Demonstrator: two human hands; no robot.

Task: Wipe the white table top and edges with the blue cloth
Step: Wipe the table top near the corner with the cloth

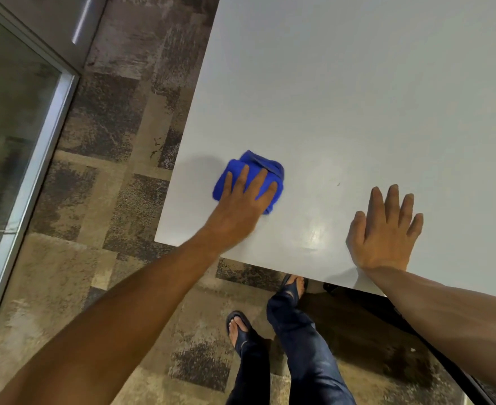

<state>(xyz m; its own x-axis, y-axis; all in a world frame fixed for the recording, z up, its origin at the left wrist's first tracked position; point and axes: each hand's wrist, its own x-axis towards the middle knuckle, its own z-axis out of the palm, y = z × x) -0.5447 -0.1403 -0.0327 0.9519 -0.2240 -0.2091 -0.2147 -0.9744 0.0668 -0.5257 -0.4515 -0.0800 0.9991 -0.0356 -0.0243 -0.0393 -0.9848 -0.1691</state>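
Near the table (358, 97) corner, my left hand (242, 206) presses the blue cloth (248, 178) flat, fingers straight — my right hand (384, 229) rests open-palmed beside it.

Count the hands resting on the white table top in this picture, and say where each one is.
2. The left hand presses flat on the bunched blue cloth near the smooth white table top's left corner; the right hand lies flat on the bare surface by the near edge.
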